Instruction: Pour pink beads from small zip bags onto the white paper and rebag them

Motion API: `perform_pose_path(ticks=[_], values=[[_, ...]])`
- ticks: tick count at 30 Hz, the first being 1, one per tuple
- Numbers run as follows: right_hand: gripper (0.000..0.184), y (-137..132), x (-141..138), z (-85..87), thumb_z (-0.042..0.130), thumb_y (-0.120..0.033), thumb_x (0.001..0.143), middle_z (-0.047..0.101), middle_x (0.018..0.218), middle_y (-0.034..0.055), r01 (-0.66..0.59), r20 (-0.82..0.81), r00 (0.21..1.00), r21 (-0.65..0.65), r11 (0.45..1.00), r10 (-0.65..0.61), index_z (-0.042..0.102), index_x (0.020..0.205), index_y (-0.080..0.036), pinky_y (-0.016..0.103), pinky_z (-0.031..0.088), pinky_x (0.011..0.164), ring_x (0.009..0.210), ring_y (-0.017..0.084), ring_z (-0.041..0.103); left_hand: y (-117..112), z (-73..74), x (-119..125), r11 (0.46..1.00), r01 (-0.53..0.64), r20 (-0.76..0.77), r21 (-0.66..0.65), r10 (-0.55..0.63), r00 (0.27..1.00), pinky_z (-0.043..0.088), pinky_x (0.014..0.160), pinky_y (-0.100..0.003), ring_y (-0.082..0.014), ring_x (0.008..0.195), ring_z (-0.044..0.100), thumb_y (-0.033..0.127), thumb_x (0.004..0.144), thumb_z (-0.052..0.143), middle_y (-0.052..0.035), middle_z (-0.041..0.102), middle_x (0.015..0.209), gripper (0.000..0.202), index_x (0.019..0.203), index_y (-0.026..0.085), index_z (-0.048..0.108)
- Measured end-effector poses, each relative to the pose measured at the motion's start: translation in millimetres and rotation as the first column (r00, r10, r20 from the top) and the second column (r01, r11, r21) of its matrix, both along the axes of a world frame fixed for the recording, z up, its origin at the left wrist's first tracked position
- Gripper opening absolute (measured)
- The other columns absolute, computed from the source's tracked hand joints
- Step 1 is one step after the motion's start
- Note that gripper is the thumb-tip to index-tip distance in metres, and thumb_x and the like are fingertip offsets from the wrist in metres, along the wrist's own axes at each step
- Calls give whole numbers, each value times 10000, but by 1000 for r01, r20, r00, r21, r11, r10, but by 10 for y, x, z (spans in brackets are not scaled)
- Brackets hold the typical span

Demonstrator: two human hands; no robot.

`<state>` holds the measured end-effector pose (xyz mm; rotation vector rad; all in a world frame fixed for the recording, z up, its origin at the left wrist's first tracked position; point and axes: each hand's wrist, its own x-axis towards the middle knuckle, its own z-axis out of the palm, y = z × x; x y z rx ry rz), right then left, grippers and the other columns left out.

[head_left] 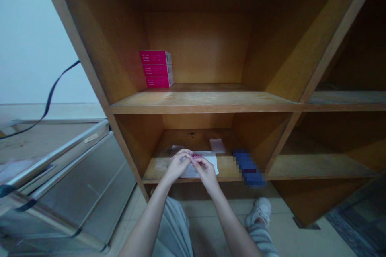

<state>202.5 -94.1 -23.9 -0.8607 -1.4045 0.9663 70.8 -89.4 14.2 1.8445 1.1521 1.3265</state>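
Note:
My left hand (177, 165) and my right hand (205, 172) meet over the lower wooden shelf (193, 173), fingertips pinching together. Between them lies a small pink beaded object (197, 156), partly hidden by my fingers. Under my hands is a white plastic sheet or packet (205, 164), and its edges stick out past them. A small clear packet (217, 145) lies behind it. To the right of my right hand, a blue object (249, 167) at the shelf's front edge is too blurred to name.
Three stacked magenta boxes (157, 69) stand at the left of the upper shelf (205, 102). More wooden compartments (328, 156) lie to the right. A metal cart or cabinet (69, 180) stands to the left, with a black cable (45, 104) above it. My sneakered foot (258, 212) shows on the tile floor.

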Motion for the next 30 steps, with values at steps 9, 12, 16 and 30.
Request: perform_pose_path(ticks=[9, 12, 16, 30], values=[[122, 68, 67, 123, 512, -245, 737, 623, 761, 37, -11, 167, 986, 142, 990, -13, 609, 762, -175, 251, 437, 655, 704, 143, 555, 6, -9, -28, 1000, 8, -34, -10, -8, 999, 386, 845, -326, -168, 903, 530, 197, 716, 525, -64, 575, 907, 136, 626, 167, 623], [118, 93, 93, 148, 523, -234, 726, 631, 752, 36, -35, 210, 978, 156, 987, 1, 625, 747, -177, 247, 435, 642, 692, 141, 559, -15, 22, -18, 1000, 14, -45, -14, -14, 999, 388, 847, -322, -165, 904, 529, 192, 716, 525, -65, 575, 907, 137, 628, 167, 627], [140, 139, 121, 135, 512, -226, 732, 646, 735, 36, -72, 210, 976, 100, 992, 50, 643, 736, -176, 247, 433, 633, 690, 148, 575, -43, 66, -9, 1000, 9, -70, -15, -10, 997, 392, 846, -324, -165, 899, 531, 181, 716, 521, -60, 575, 897, 149, 611, 171, 627], [145, 171, 120, 157, 555, -291, 689, 626, 636, 11, -156, 76, 985, -29, 987, 158, 621, 684, -162, 228, 424, 558, 571, 122, 545, -33, 32, 12, 999, -32, -116, 35, 35, 993, 397, 834, -318, -161, 884, 538, 266, 731, 540, -65, 581, 894, 148, 650, 166, 613]])
